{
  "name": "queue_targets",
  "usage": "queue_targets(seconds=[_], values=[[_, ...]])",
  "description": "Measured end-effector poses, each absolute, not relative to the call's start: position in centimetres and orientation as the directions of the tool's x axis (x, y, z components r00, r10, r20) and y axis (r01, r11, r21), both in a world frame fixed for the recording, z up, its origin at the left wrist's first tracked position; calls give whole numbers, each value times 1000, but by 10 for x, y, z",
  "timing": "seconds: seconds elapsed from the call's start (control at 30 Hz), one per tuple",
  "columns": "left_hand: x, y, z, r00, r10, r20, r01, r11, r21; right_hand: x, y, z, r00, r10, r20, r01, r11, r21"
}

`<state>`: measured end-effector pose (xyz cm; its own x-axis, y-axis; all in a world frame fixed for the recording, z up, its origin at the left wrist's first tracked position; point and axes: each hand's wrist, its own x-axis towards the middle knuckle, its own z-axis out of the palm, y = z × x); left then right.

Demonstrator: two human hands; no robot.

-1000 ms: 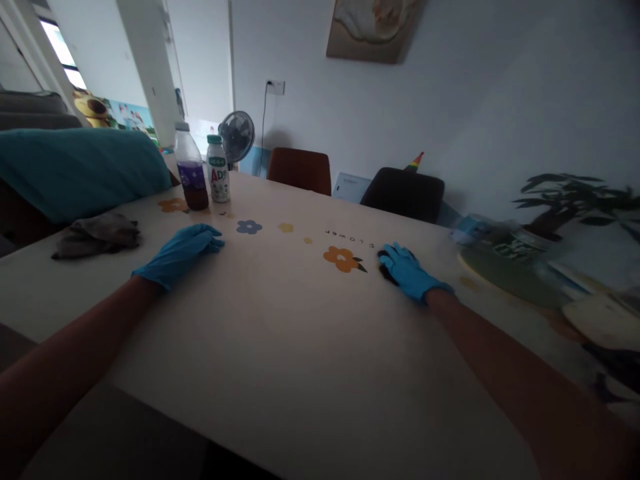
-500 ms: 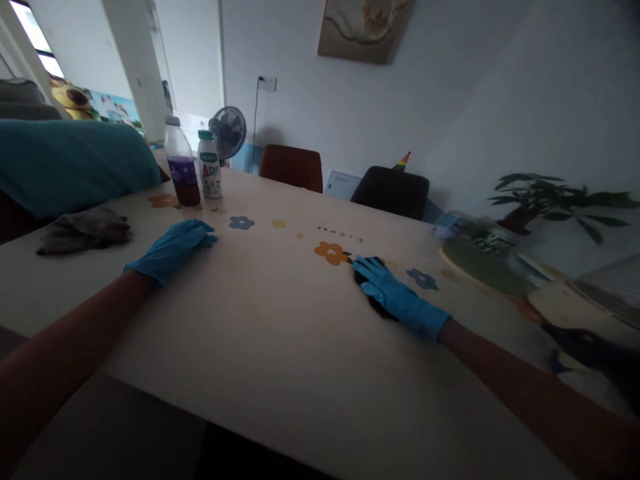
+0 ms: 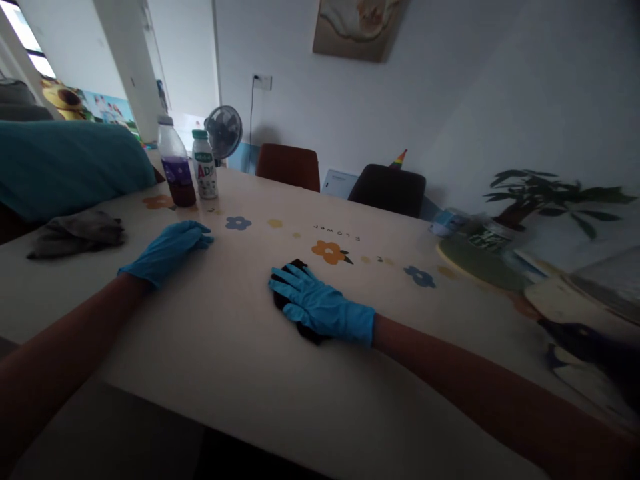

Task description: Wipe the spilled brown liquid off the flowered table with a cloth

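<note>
Resting palm-down on a dark cloth (image 3: 311, 333), the gloved right hand (image 3: 316, 301) lies near the middle of the white table (image 3: 220, 353), its fingers stretched long and slightly parted; the cloth shows past the fingertips and below the wrist side, pinned beneath the hand rather than wrapped in it. That flat hold probably keeps the cloth spread and in even contact with the surface. The gloved left hand (image 3: 167, 252) rests on the table, fingers loosely bent and close together, with no held thing showing, though its underside is hidden; it likely steadies the body's lean. Just beyond the right hand is a printed orange flower (image 3: 328, 252). A crumpled grey cloth (image 3: 77, 233) lies left of the left hand, apart from it. Behind that hand, a purple-labelled bottle (image 3: 177, 177) and a white bottle (image 3: 205, 170) stand upright side by side, taking up part of the far left surface. At the right, a green mat (image 3: 473, 265) and a potted plant (image 3: 513, 217) occupy the far side.
</note>
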<state>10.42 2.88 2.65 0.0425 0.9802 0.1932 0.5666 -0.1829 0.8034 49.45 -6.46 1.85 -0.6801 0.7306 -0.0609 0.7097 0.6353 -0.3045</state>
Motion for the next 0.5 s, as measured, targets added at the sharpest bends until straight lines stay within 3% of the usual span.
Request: queue_targets(seconds=[0.1, 0.3, 0.5], values=[[105, 28, 29, 59, 980, 190, 606, -187, 773, 457, -43, 20, -692, 721, -43, 701, 656, -279], [110, 24, 33, 29, 993, 116, 517, -114, 848, 392, 6, 22, -657, 753, -31, 742, 639, -203], [109, 26, 28, 43, 986, 164, 497, -163, 852, 358, 58, 30, -586, 810, -32, 802, 574, -165]])
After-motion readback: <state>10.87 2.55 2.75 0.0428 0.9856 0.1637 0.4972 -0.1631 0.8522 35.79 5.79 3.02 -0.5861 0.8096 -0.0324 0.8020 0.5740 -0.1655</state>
